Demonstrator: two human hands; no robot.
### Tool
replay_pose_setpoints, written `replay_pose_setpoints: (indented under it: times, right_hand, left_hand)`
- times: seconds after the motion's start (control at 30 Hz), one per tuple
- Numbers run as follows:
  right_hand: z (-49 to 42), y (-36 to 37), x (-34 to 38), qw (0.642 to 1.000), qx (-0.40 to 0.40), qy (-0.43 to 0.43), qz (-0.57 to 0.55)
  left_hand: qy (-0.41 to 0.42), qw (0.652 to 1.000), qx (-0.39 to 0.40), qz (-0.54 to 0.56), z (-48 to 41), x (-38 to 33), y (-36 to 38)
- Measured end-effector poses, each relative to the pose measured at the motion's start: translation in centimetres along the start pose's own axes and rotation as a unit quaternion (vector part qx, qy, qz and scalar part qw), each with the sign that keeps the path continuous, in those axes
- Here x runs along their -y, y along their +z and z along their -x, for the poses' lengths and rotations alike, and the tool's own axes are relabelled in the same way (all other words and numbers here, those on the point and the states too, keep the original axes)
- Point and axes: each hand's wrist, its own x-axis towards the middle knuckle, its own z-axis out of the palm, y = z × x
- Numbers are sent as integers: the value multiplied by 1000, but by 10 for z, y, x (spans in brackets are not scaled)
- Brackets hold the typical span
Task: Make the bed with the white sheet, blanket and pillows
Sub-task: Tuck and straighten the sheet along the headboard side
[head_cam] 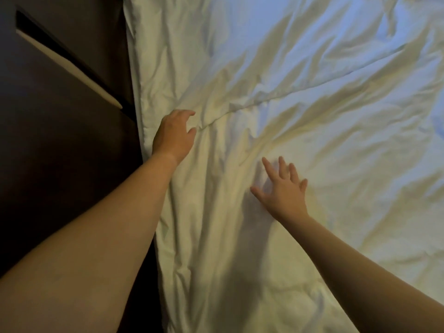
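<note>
Head view: one white cover (312, 131), sheet or blanket unclear, crumpled across the bed (138, 92). At the bed's left edge, left hand (174, 135), fingers curled at the near end of a long fold (276, 98) slanting away to the far right; grip on cloth not certain. Toward the middle, right hand (284, 191), fingers straight and spread, on or just over the cover, holding nothing. Left hand nearer the fold. Two hands, no pillows seen.

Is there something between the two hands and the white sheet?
Nothing visible. The left hand is at a fold of the white sheet near its edge, and the right hand is spread over it.
</note>
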Motion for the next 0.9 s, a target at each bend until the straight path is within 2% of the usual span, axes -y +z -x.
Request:
replay_pose_setpoints:
  times: [0.1,0.27,0.4,0.53,0.63,0.77,0.83,0.9]
  right_hand:
    - [1,4,-15,999,29,20,16]
    - [-1,18,-26,999,19,19,32]
    - [0,19,-24,999,20,21,35]
    - [0,16,-20,998,29,28,41]
    - [1,16,-19,998,31,33,47]
    - [2,20,-20,998,22,35,48]
    - [1,21,-20,998,19,33,51]
    - [2,22,-21,998,18,33,53]
  left_hand:
    - [36,999,8,-20,-21,-22,0]
    - [5,995,52,-88,-42,-32,15]
    - [-39,996,-32,-79,-64,-13,-12]
    - [-149,970,-131,-139,-101,29,-64]
    - [-204,953,-131,-184,-120,64,-90]
    - [-229,951,-119,-173,-119,72,-89]
    - [-224,955,-121,-152,-111,63,-82]
    - [-178,960,-129,-174,-95,51,-70]
